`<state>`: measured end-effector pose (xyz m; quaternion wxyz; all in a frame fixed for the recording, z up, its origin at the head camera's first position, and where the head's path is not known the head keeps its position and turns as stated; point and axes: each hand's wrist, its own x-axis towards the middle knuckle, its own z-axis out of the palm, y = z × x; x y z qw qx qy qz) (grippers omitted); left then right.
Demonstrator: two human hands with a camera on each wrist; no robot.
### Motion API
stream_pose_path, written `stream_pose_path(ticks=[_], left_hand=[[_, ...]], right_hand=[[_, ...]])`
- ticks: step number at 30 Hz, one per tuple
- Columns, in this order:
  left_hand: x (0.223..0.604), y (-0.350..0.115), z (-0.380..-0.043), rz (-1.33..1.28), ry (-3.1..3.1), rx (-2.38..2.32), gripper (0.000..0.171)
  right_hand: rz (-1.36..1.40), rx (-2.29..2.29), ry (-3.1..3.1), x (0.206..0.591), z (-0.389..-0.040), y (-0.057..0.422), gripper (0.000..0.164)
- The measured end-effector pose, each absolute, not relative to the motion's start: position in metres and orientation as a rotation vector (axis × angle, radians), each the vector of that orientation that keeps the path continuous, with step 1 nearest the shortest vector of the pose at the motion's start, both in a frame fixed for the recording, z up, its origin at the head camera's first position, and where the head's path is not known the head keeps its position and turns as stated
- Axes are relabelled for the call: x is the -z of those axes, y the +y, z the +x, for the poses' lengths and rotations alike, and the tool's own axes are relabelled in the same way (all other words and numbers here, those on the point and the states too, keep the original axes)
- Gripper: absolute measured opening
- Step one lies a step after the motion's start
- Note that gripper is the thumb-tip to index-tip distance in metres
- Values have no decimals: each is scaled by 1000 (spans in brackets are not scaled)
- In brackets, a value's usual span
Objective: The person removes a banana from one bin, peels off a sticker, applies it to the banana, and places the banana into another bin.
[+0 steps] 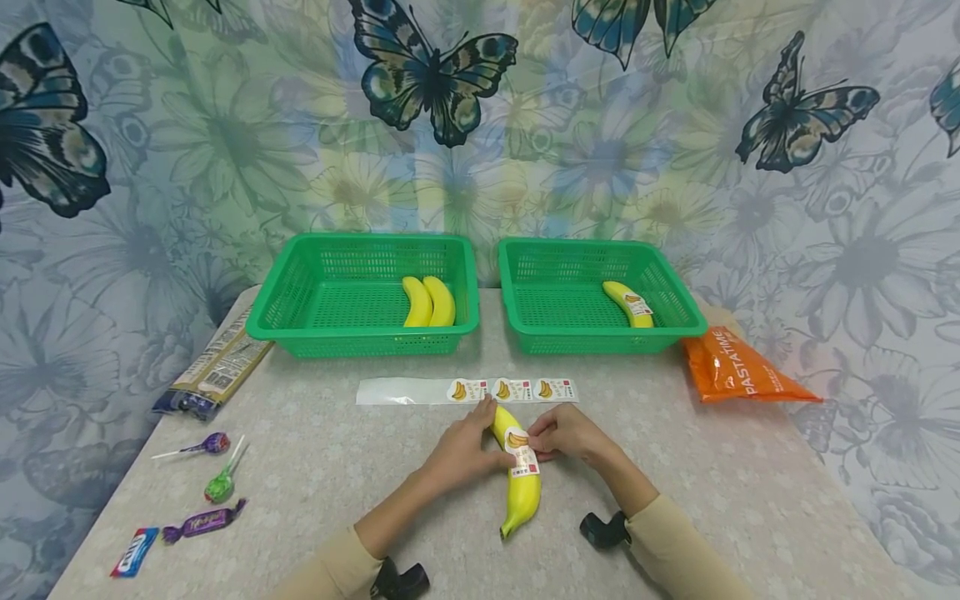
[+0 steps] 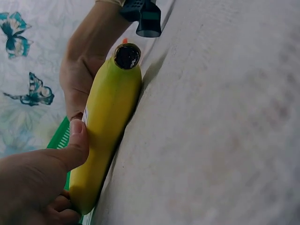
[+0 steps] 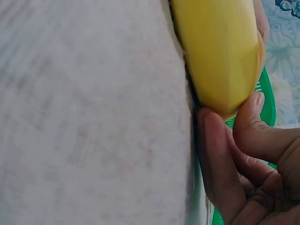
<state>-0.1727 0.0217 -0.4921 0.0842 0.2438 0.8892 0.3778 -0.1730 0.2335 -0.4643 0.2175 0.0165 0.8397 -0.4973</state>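
The banana point(image 1: 525, 496) lies on the worktop point(image 1: 712, 475), between the 2 hands. Its long axis runs away from the person: the stem end point(image 1: 505, 530) points back towards the body, and the other end points to the label strip point(image 1: 405, 392), just beside it. The curve bulges to the right, and a label point(image 1: 522, 458) sits on the upper face. The grip of the left hand point(image 1: 468, 446) is closed around the far half; the grip of the right hand point(image 1: 570, 432) pinches at the side by the label. Beyond the strip stand 2 green baskets point(image 1: 360, 343). To the right, a broad stretch of worktop reaches its slanting edge; to the left, 4 sweets point(image 1: 206, 522) lie near the other edge.
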Motion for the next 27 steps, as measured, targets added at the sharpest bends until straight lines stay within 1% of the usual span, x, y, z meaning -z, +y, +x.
stream_pose_path(ticks=[6, 10, 15, 20, 27], left_hand=[[488, 28, -176, 666, 2739, -1154, 87], [489, 29, -177, 693, 2827, -1122, 78], [490, 27, -178, 715, 2873, -1122, 72], [493, 26, -177, 690, 2809, -1164, 73], [493, 16, -170, 718, 2656, -1242, 84]], right_hand=[[63, 1364, 2352, 464, -174, 233, 16], [40, 1360, 2354, 464, -175, 234, 17], [35, 1356, 2359, 465, -176, 233, 16], [77, 1369, 2352, 467, -174, 233, 19], [156, 1377, 2355, 466, -170, 233, 21]])
